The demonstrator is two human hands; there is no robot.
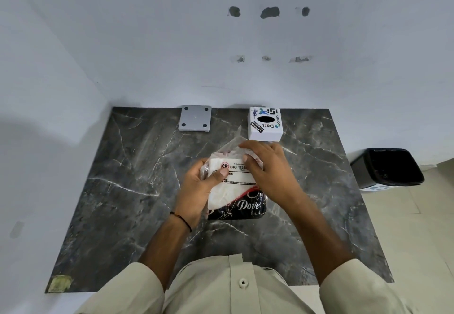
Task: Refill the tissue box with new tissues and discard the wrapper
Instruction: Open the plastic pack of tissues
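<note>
Hands grip the tissue pack point(233, 186) over the desk point(122, 191): left hand point(199, 188) clamps its near side, right hand point(267, 166) pinches the wrapper's far end. Best pull gently there, pack steadied. Tissue box point(265, 124) sits just beyond; bin point(388, 168) well right.

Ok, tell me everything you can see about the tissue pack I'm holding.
The tissue pack is a stack of white tissues in a clear, crinkly plastic wrapper with a white label reading "BIG TISS..." and a dark printed end marked "Dove". It sits over the middle of the dark marble table, nearer you than the white tissue box. The left hand grips its left side, thumb on the label; the right hand is at the far end, where loose wrapper sticks up.
</note>
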